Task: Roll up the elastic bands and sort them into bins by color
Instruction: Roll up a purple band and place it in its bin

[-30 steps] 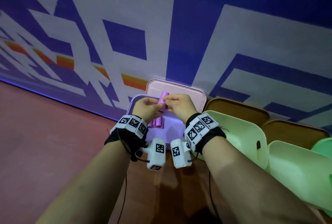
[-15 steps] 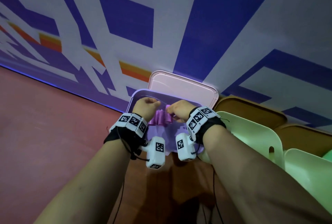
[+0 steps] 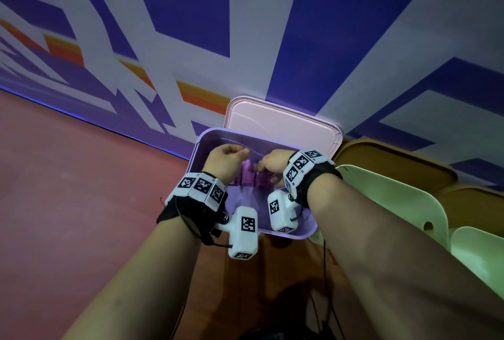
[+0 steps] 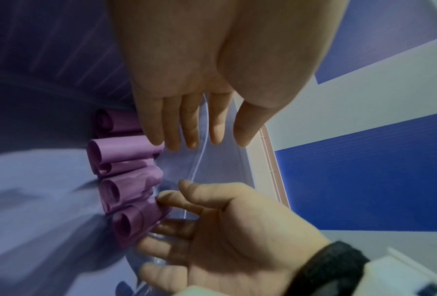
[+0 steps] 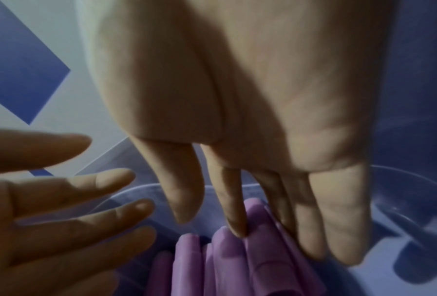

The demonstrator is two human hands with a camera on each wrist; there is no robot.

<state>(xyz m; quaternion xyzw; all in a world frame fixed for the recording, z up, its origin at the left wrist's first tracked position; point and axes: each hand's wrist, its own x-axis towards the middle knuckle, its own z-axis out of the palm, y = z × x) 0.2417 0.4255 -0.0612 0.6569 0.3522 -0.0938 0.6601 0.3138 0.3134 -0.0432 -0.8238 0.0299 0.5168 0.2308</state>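
Left hand (image 3: 226, 161): fingers relaxed and straight above the purple bin (image 3: 203, 149), holding nothing.
Right hand (image 3: 274, 166): fingers extended down, fingertips (image 5: 237, 230) touching the row of rolls.
Purple rolled bands (image 4: 126, 180): several rolls side by side on the bin floor, between the two hands.
Pink lid (image 3: 283, 127): leaning against the wall behind the bin.
Green bins (image 3: 395, 203): to the right, beside brown lids (image 3: 395, 159).
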